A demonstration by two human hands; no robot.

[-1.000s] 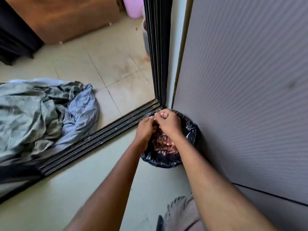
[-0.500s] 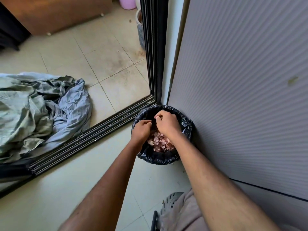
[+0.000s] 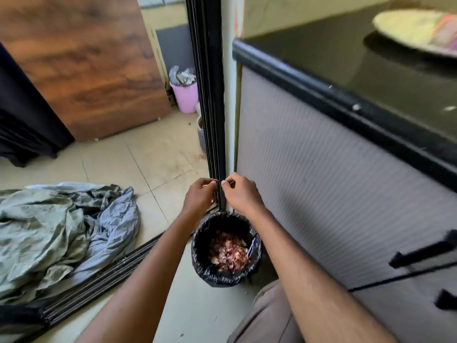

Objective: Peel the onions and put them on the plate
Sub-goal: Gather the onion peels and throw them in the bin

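Item, far left: crumpled grey-green cloth (image 3: 57, 233) on the floor. Item: your left hand (image 3: 200, 196), fingers curled, nothing visibly held. Item: your right hand (image 3: 241, 193), thumb and forefinger pinched; contents cannot be told. Item, below both: black-lined bin (image 3: 226, 248), mouth upward, holding onion peels (image 3: 228, 251). Item, upper right: plate (image 3: 415, 30) on the dark counter (image 3: 371, 70), blurred; onion orientation unreadable.
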